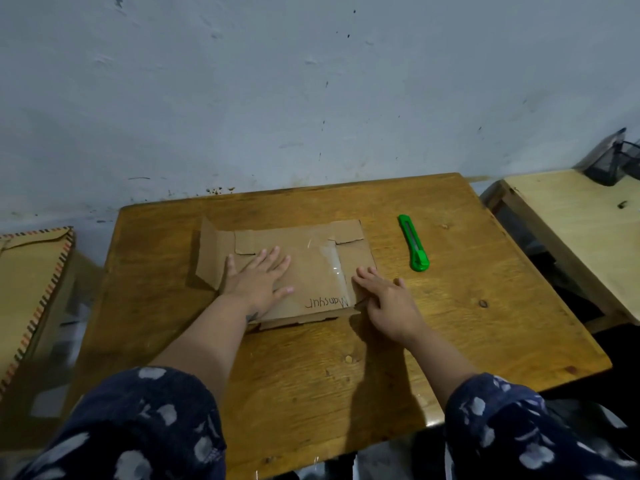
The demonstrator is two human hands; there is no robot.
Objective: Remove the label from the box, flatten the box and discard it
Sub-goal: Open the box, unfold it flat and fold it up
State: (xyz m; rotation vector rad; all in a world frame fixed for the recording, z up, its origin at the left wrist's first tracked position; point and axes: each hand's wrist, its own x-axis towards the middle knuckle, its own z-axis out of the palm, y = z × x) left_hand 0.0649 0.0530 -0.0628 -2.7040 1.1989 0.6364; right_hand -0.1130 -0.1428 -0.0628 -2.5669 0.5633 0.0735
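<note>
Box (298,271) flattened; left hand (258,280), right hand (388,303) spread flat on it.

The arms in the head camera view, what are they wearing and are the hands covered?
Both arms wear dark navy sleeves with a pale blotchy floral print, pushed up so that the forearms are bare. The left sleeve has a stitched hem at its cuff; the right sleeve shows the same print. The left hand and right hand are bare: no gloves, rings or watch visible.
</note>
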